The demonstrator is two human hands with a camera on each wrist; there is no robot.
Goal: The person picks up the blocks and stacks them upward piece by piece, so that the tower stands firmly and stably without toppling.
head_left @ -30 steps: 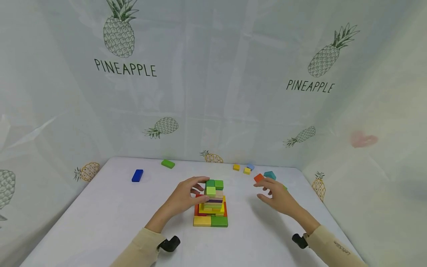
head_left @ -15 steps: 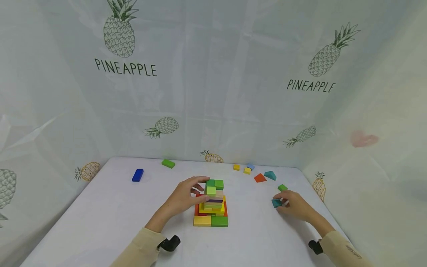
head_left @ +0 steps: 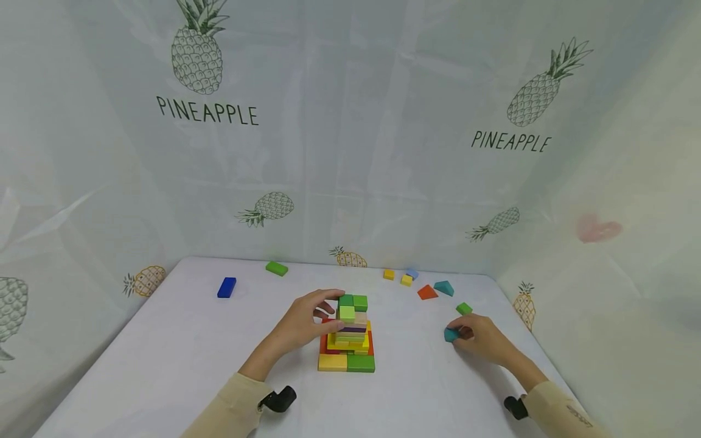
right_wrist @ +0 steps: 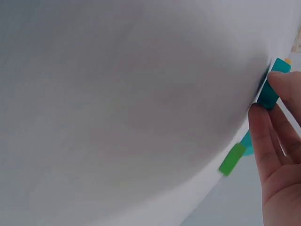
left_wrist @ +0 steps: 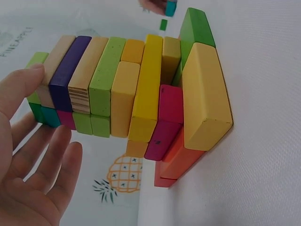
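Note:
A tower of colourful wooden blocks [head_left: 350, 340] stands mid-table, wide at its base and narrower above. My left hand [head_left: 303, 316] holds its upper part from the left. In the left wrist view, the thumb [left_wrist: 26, 84] lies against a plain wood block near the top, with the other fingers along another side of the tower, partly hidden. To the right, my right hand [head_left: 483, 338] pinches a small teal block [right_wrist: 275, 84] between thumb and fingers, close over the white table. Just behind that hand lies a green block [head_left: 463, 308].
Behind the right hand lie an orange-red wedge [head_left: 427, 292], a teal wedge [head_left: 444, 288], two yellow blocks [head_left: 406, 280] and a light blue piece [head_left: 412, 274]. At the back left are a blue block [head_left: 227, 287] and a green block [head_left: 276, 268]. A pineapple-print curtain [head_left: 350, 134] closes the far side.
My right hand has moved right and toward me from near the orange-red wedge and taken hold of the teal block, which has since turned slightly. The left hand has stayed at the tower.

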